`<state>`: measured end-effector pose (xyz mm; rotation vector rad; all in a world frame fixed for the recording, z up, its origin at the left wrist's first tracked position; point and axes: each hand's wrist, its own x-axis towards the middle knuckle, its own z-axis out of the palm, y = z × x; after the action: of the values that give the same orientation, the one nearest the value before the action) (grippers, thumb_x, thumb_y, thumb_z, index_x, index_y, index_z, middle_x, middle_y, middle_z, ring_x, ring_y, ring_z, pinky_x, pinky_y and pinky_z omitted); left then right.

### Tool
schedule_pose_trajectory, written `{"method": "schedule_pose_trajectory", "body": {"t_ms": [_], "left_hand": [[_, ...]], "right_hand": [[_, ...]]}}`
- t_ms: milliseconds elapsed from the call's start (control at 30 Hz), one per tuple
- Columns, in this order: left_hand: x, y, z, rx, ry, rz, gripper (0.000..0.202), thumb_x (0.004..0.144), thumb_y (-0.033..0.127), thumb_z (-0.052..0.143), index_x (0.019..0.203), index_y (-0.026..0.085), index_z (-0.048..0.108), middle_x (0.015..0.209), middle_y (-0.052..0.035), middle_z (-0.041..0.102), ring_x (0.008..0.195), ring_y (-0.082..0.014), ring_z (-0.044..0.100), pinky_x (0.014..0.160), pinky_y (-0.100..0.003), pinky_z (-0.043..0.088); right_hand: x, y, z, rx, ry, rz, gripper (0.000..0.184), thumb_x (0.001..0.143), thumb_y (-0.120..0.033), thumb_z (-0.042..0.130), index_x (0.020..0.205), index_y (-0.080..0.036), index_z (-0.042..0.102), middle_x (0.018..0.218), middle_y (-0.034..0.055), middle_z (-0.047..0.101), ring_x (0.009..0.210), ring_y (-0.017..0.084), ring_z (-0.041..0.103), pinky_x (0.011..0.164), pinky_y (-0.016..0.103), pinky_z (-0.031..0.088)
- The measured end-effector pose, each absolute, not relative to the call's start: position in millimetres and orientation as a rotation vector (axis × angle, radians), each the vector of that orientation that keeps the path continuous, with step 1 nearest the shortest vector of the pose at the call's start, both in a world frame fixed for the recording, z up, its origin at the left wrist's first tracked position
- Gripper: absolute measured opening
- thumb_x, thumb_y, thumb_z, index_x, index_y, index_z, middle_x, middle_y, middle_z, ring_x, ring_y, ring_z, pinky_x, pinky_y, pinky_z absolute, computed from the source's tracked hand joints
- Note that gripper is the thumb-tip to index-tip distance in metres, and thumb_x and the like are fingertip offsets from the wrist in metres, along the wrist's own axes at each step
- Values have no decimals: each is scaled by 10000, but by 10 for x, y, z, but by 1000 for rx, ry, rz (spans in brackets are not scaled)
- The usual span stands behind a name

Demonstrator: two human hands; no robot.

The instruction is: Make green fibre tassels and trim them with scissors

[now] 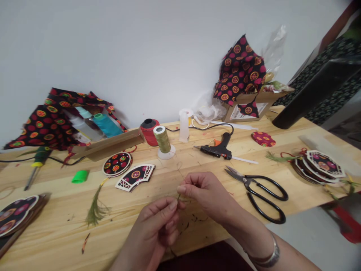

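Note:
My left hand (162, 222) and my right hand (201, 192) meet over the front edge of the wooden table, both pinched on a thin dark green thread (178, 196). A short piece of it shows between the two sets of fingertips; its ends are hard to make out. From near my right fingers a fine strand runs up toward the olive thread spool (163, 141). To the right of my right hand lie black-handled scissors (254, 192). Beyond my hands is a fan-shaped fabric piece (135, 177), with a round fabric piece (116, 164) and a green tassel (96, 209) to its left.
A black glue gun (217, 148) and a red spool (150, 131) lie farther back. Boxes with patterned cloth (239, 71) stand against the wall. Stacked ornaments (318, 167) are at right, a screwdriver (36, 169) and green cap (80, 176) at left. A person in dark patterned clothing stands at far right.

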<state>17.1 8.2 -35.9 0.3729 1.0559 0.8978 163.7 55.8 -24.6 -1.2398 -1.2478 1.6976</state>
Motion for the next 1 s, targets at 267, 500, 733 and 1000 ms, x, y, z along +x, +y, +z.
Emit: {"method": "schedule_pose_trajectory", "body": {"t_ms": [267,500,733,1000], "left_hand": [[184,58,-305,435,1108,931,138,676,254,747,645,131,694,529,47,413,474,-52,261,420,-181,200],[171,62,-320,470,1117,944,152,675,279,750,651,140,695,528,49,419,471,-54,254,419,-186,198],[177,58,-317,508,1089,910,134,691,268,734,668,140,701,509,58,403,459,-56,238,417,-199,183],[167,65,-297,408,1035,908,193,799,295,622,771,137,728,502,49,398,474,-72,231,431,-211,179]], "right_hand": [[1668,535,-295,-1260,-1254,1549,251,834,-306,528,764,-156,716,714,13,660,707,133,568,682,249,417],[1717,424,-334,-1146,-1132,1821,215,741,-365,660,711,-160,719,613,-25,620,620,115,510,640,244,382],[1601,414,-337,-1097,-1001,1850,157,619,-270,743,573,-148,655,564,-31,602,560,91,481,602,234,359],[1593,450,-322,-1129,-1081,1758,167,703,-191,650,547,-148,607,537,-33,594,527,77,482,567,213,363]]}}
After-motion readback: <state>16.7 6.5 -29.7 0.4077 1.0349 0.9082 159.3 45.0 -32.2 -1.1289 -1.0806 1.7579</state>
